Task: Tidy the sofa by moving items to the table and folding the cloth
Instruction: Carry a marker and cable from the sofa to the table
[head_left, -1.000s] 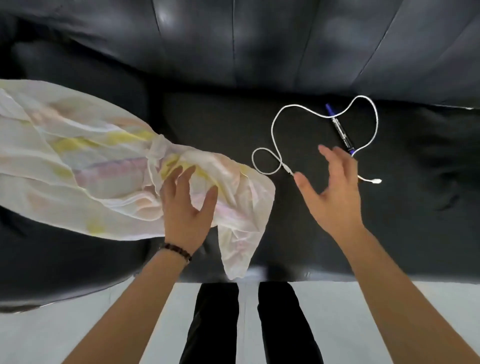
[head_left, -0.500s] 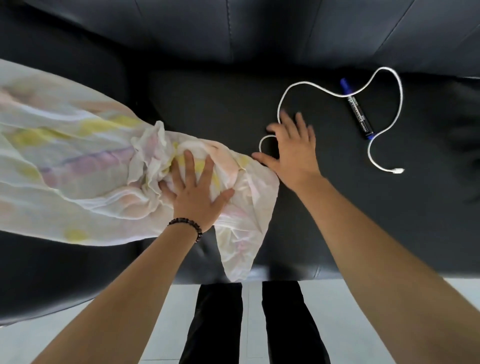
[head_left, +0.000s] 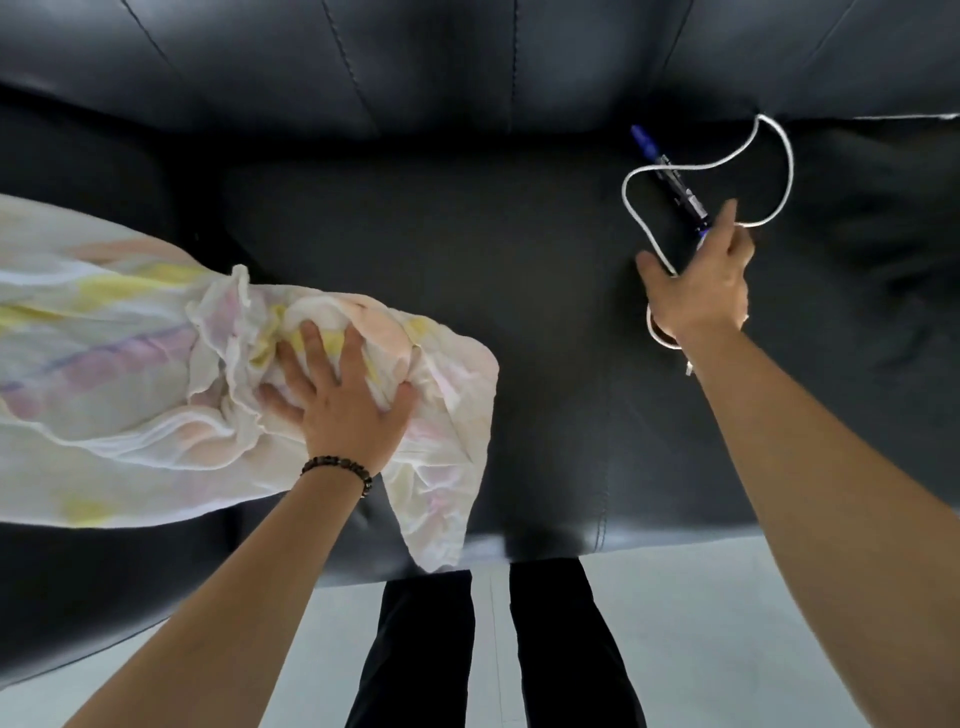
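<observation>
A thin, pale cloth (head_left: 130, 374) with faint yellow, pink and purple stripes is lying crumpled across the left part of a black leather sofa (head_left: 493, 270), with one corner hanging over the seat's front edge. The left hand (head_left: 343, 405) is pressing down flat on the bunched right end of the cloth, fingers spread wide and not clenched around any fold; a dark beaded bracelet (head_left: 340, 467) is sitting on that wrist. Well apart from the cloth, toward the right side of the seat, a white cable (head_left: 727, 161) is lying in loose loops, one loop reaching back to the crease where the seat is meeting the backrest. A blue-capped marker (head_left: 670, 176) with a dark barrel is lying at a slant under the cable, crossing beneath one of its loops. The right hand (head_left: 701, 280) is resting over the near part of the cable, with fingers reaching toward the marker's near end; a strand is running under the palm and a small connector end is showing below the wrist, but whether the fingers are actually gripping the cable or only touching it is not clear. Below the sofa's front edge, a person's legs in dark trousers (head_left: 488, 649) are standing on a light floor (head_left: 701, 597).
</observation>
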